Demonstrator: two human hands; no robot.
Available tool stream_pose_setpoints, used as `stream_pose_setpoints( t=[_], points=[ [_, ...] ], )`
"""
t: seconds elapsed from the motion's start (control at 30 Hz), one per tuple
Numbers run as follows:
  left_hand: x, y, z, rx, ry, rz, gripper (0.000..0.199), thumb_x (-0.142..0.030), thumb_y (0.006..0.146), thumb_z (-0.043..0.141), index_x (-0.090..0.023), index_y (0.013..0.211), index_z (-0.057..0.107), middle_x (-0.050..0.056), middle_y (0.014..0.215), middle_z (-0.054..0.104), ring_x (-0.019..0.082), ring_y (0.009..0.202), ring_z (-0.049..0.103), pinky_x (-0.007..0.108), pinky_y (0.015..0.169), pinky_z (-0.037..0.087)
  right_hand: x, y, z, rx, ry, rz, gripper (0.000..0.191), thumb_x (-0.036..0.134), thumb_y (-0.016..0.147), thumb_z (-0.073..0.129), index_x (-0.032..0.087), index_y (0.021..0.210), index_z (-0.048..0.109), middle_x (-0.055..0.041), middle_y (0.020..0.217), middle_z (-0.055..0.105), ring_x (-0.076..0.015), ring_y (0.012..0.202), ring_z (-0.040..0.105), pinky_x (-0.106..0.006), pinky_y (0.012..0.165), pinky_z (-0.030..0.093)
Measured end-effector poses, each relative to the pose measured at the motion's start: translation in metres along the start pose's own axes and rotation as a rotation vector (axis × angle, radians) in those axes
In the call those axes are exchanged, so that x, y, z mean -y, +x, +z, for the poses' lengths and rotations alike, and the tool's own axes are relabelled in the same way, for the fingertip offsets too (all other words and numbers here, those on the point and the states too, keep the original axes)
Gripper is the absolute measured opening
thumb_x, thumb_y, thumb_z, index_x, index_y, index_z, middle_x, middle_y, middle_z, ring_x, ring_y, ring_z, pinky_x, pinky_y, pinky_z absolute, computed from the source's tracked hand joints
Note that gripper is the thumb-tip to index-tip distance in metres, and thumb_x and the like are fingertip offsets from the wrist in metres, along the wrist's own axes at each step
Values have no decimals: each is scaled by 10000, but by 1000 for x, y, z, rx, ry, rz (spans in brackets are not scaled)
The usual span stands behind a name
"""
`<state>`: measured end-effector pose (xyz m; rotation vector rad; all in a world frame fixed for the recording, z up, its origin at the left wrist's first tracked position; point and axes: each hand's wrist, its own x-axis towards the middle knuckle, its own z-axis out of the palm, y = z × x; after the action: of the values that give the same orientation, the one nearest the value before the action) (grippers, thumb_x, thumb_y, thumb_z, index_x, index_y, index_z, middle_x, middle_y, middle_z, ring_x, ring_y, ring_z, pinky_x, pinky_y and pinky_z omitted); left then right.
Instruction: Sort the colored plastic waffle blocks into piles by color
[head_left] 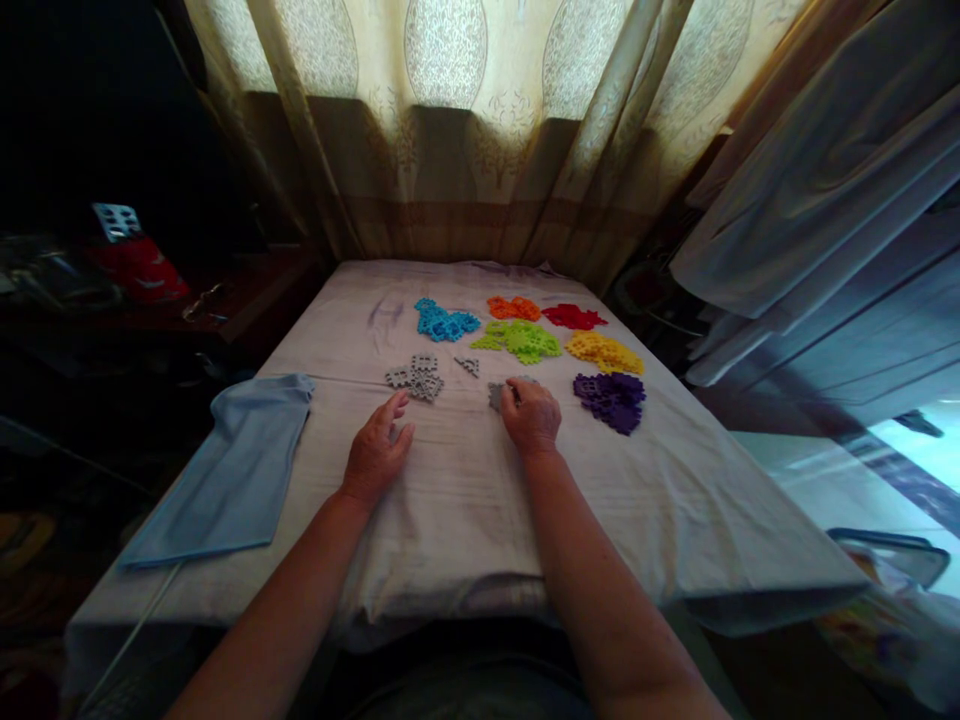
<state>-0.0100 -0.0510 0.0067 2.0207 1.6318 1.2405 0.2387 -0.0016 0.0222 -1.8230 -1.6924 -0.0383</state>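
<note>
My left hand (377, 455) rests low over the cloth with fingers apart and nothing in them. Just beyond its fingertips lies a small pile of grey interlocking plastic pieces (421, 380). A single triangular grey piece (468, 366) sits apart, between my two hands. My right hand (533, 414) is closed, its fingers bent down onto a grey interlocking piece (496, 396); more grey shows behind the knuckles, and the fingertips are partly hidden. Purple pieces (611, 398) are heaped to the right of this hand. Beyond it are lime green pieces (529, 342).
Blue pieces (442, 322), orange pieces (513, 308), red pieces (574, 317) and yellow pieces (604, 352) lie in separate heaps farther back. A folded light blue cloth (232, 470) covers the table's left edge. Curtains (450, 200) hang behind the cloth-covered table (450, 540).
</note>
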Motion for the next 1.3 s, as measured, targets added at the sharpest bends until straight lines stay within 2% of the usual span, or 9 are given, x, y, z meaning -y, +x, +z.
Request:
stream_pose_setpoints(
  t=[0.17,0.27,0.37,0.53,0.67,0.77,0.93,1.13,1.3],
  points=[
    [7,3,-1,-50,-23,-40,528,-293,867,526,-224,1388,480,99,1266,660,201,1046,672,387,881,572,-7,4,-6,-102,-5,10,315,251,898,474,177,1073,726,-126,1069,679,-252,998,563,-362,888,386],
    [16,15,-5,-83,-7,-78,517,-314,872,521,-220,1379,483,94,1265,664,196,1057,673,381,917,557,-3,11,-9,-79,-16,-34,320,236,902,472,181,1097,721,-127,1109,676,-257,1029,565,-371,908,387],
    [31,35,-10,-138,26,-147,528,-306,857,523,-199,1372,482,102,1268,667,200,1068,672,380,943,542,10,26,-7,18,-55,-79,323,236,910,479,197,1132,710,-119,1152,679,-256,1062,573,-372,916,390],
    [52,64,-14,-177,98,-254,513,-283,826,529,-174,1327,525,113,1239,687,224,1074,680,389,965,524,37,58,7,261,-183,-123,387,280,903,535,207,1267,641,-133,1223,676,-282,1125,578,-404,936,404],
    [60,68,-13,-189,81,-307,493,-297,827,534,-175,1304,546,110,1223,697,226,1075,684,377,967,523,51,75,22,432,-299,-110,481,371,903,571,217,1359,568,-167,1273,653,-309,1171,575,-461,967,406],
    [62,66,-14,-193,17,-304,486,-311,832,540,-175,1299,547,108,1207,705,212,1060,690,365,962,527,58,85,27,511,-349,-118,471,406,900,577,217,1331,592,-178,1301,634,-321,1206,569,-473,980,413],
    [62,64,-18,-207,-55,-315,474,-308,824,558,-172,1278,559,103,1174,719,200,1027,699,360,952,531,65,103,25,671,-391,-136,358,300,897,566,192,1218,681,-162,1299,645,-296,1208,591,-407,960,459],
    [58,62,-17,-177,-80,-305,474,-318,818,568,-176,1270,566,101,1153,729,201,1014,704,368,953,531,40,123,14,741,-202,-122,359,290,893,592,245,1239,676,-68,1242,696,-205,1091,649,-270,893,478],
    [54,62,-17,-151,-58,-297,472,-332,820,567,-189,1271,570,92,1161,727,201,1021,702,366,951,532,2,135,-3,737,-22,-63,349,249,859,621,184,1193,701,-72,1131,731,-167,926,674,-223,775,482]
  ],
)
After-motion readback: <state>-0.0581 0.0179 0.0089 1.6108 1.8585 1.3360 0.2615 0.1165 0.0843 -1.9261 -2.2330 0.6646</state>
